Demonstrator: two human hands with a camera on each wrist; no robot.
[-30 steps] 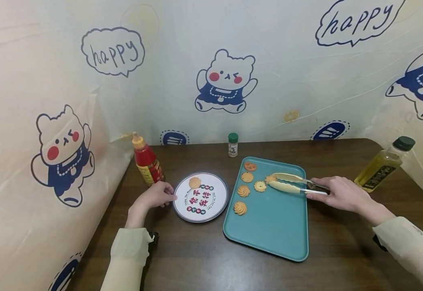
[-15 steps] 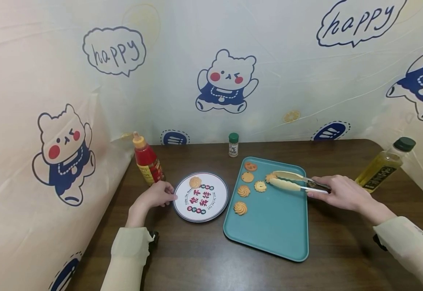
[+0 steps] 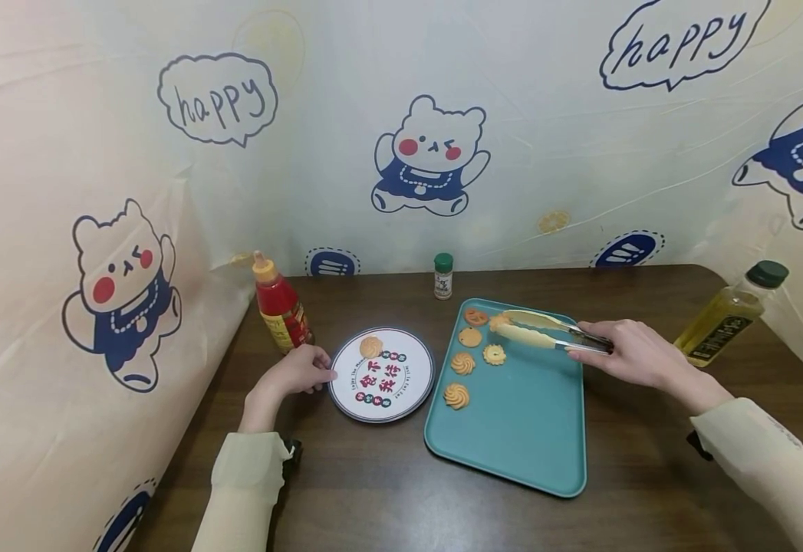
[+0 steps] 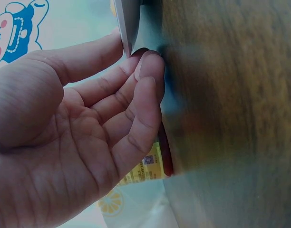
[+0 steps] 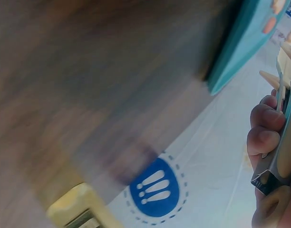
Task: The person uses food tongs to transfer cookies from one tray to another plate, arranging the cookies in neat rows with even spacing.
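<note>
My left hand (image 3: 295,372) pinches the left rim of a round white plate (image 3: 401,391) with red and green lettering. The left wrist view has the thumb on one side of the plate edge (image 4: 129,28) and curled fingers (image 4: 148,95) at the other. One round cookie (image 3: 371,347) lies near the plate's far rim. My right hand (image 3: 639,356) grips metal tongs (image 3: 535,335) with cream tips. Between those tips, over the far part of a teal tray (image 3: 511,437), is a cookie (image 3: 498,322). Several more cookies, among them a swirled cookie (image 3: 456,395), lie along the tray's left side.
A red sauce bottle (image 3: 281,307) stands just beyond my left hand. At the back is a small green-capped shaker (image 3: 443,276). An oil bottle (image 3: 725,318) stands right of my right hand. Printed cloth (image 3: 291,192) hangs behind the brown table (image 3: 346,483).
My right hand, the tongs and the cookie at their tips have moved left and slightly farther back over the tray. The left hand and plate have stayed in place.
</note>
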